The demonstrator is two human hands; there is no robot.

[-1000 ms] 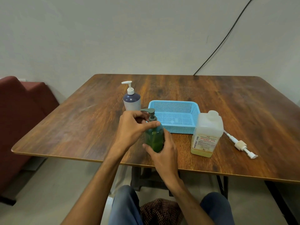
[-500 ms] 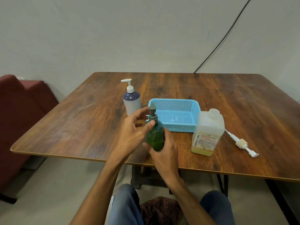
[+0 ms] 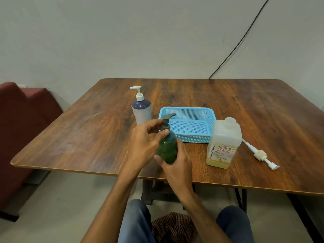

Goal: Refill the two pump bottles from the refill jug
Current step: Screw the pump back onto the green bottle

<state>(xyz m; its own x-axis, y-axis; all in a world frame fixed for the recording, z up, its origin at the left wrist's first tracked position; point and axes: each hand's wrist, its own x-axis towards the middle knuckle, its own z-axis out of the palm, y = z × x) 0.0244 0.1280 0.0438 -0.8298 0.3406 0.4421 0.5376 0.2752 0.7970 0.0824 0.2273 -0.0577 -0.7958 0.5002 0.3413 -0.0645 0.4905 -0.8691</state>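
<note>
A green pump bottle point(image 3: 167, 148) with a grey pump head stands near the table's front edge. My right hand point(image 3: 177, 165) grips its body from the front and below. My left hand point(image 3: 145, 141) pinches the grey collar under the pump head, whose nozzle points right. A second pump bottle point(image 3: 141, 109), white with a dark top and a white pump, stands behind on the left. The translucent refill jug point(image 3: 223, 144), with a little yellowish liquid at its bottom, stands to the right with its cap on.
A light blue mesh basket point(image 3: 208, 127) sits behind the green bottle. A loose white pump with its tube point(image 3: 260, 155) lies right of the jug. The wooden table point(image 3: 87, 134) stands against a wall; a red seat point(image 3: 21, 120) is at the left.
The grey pump head has turned: its nozzle pointed left a second ago and points right now. My left hand shifted its fingers on the collar; my right hand kept hold of the bottle.
</note>
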